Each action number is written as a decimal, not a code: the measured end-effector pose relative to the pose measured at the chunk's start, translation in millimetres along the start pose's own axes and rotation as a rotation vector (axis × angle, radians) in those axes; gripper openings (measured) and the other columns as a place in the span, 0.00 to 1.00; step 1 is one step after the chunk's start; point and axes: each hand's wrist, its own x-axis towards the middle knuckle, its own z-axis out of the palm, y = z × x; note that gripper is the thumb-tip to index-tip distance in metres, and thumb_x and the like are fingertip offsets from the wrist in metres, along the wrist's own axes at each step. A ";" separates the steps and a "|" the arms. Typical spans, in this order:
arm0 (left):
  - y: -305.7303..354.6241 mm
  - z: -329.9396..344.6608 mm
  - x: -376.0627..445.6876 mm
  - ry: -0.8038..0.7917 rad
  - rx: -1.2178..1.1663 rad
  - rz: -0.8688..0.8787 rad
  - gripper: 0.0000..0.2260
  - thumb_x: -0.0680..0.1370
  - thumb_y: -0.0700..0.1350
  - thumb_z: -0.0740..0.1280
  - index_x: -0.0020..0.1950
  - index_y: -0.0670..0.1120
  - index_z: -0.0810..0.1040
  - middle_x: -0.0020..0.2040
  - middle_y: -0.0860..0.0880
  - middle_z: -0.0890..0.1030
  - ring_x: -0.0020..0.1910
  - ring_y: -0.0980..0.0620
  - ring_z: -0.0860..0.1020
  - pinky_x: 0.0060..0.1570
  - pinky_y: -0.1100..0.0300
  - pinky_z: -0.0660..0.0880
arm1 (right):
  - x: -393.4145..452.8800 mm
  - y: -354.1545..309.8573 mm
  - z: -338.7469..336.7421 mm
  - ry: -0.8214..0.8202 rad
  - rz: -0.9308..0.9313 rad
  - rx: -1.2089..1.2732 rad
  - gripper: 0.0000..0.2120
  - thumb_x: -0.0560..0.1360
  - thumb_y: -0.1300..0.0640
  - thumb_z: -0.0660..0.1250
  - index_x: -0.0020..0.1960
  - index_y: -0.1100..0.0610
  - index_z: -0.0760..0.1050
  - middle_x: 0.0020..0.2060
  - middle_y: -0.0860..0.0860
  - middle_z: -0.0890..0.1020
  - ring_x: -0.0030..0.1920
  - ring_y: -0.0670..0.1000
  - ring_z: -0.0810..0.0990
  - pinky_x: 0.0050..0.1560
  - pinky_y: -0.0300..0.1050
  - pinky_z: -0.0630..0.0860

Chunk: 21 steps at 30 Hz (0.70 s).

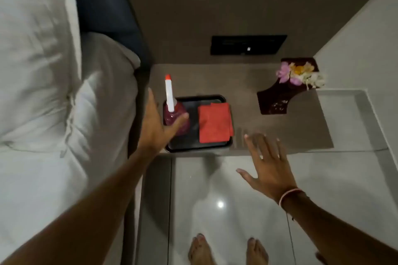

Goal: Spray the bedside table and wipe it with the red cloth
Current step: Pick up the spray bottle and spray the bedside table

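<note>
Reaching w/ left hand (156, 126) toward spray bottle (173, 117), fingers wide apart, thumb at the bottle's near side, nothing held yet. Looks like step one: grab the bottle, since spray comes first. Can't tell if skin touches the bottle.

Standing upright in black tray (193, 146), left half, white nozzle w/ orange tip pointing away toward the wall. Easy to grab from the side that way. Red cloth (215, 122) folded flat in the tray's right half, just beside the bottle, not touching as far as seen. Handy for later wipe.

Floating over the table's front edge: right hand (268, 167), fingers spread, empty, near the tray's right side. Maybe ready to steady the tray or take the cloth; only a guess.

Tray sits at front-left corner of bedside table (280, 129), close to the bed (53, 92). Tight room on the left, so lift bottle up, not sideways. Dark flower holder (273, 101) w/ flowers at back right, well apart from tray. Bare top between them and in front: good room to spray & wipe. Tray and holder prob. need moving to clean under them.
</note>
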 end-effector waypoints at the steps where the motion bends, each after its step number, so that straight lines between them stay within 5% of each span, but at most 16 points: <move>1: 1.3 5.8 13.9 0.076 -0.051 0.039 0.56 0.68 0.68 0.74 0.84 0.48 0.45 0.84 0.50 0.59 0.78 0.62 0.65 0.78 0.64 0.65 | 3.0 5.9 6.1 -0.002 -0.001 -0.008 0.46 0.73 0.29 0.58 0.81 0.55 0.53 0.78 0.61 0.64 0.78 0.64 0.62 0.77 0.69 0.58; 3: 6.7 15.6 37.6 0.182 -0.057 0.107 0.47 0.73 0.62 0.74 0.83 0.46 0.53 0.74 0.53 0.72 0.62 0.76 0.72 0.64 0.80 0.67 | 9.8 18.5 19.6 0.039 0.032 -0.021 0.46 0.73 0.29 0.58 0.81 0.56 0.54 0.78 0.61 0.65 0.78 0.63 0.64 0.76 0.68 0.60; 5: 15.7 25.8 50.9 0.234 -0.028 0.192 0.25 0.79 0.54 0.71 0.73 0.50 0.69 0.55 0.58 0.78 0.48 0.73 0.76 0.59 0.68 0.77 | 12.7 28.3 28.1 0.066 0.061 -0.033 0.45 0.74 0.29 0.58 0.81 0.57 0.55 0.77 0.62 0.66 0.76 0.64 0.66 0.76 0.67 0.61; 7: 24.3 37.6 47.6 0.307 -0.028 0.230 0.05 0.82 0.50 0.67 0.52 0.58 0.71 0.42 0.58 0.75 0.39 0.64 0.76 0.55 0.49 0.80 | 10.7 32.2 34.4 0.078 0.078 -0.017 0.45 0.74 0.30 0.58 0.80 0.57 0.55 0.76 0.62 0.67 0.75 0.64 0.67 0.75 0.66 0.62; 11: 48.6 48.2 30.0 0.318 0.048 0.386 0.10 0.85 0.48 0.62 0.46 0.46 0.73 0.37 0.47 0.74 0.31 0.53 0.73 0.36 0.52 0.76 | 3.7 42.5 29.6 0.111 0.162 0.050 0.42 0.76 0.32 0.58 0.80 0.56 0.56 0.75 0.62 0.69 0.73 0.64 0.71 0.72 0.65 0.68; 16: 91.6 72.0 -28.5 0.055 0.209 0.535 0.16 0.85 0.54 0.60 0.54 0.43 0.78 0.39 0.42 0.82 0.35 0.39 0.81 0.38 0.44 0.80 | -27.8 68.2 19.6 0.120 0.260 0.070 0.39 0.77 0.34 0.57 0.80 0.56 0.56 0.74 0.62 0.70 0.69 0.64 0.74 0.69 0.62 0.71; 21: 120.8 127.1 -77.3 -0.163 0.267 0.505 0.15 0.84 0.55 0.61 0.52 0.44 0.80 0.35 0.43 0.82 0.31 0.43 0.81 0.34 0.46 0.82 | -63.8 94.1 18.1 0.090 0.303 0.126 0.37 0.78 0.35 0.57 0.79 0.55 0.56 0.75 0.62 0.68 0.68 0.63 0.75 0.68 0.60 0.73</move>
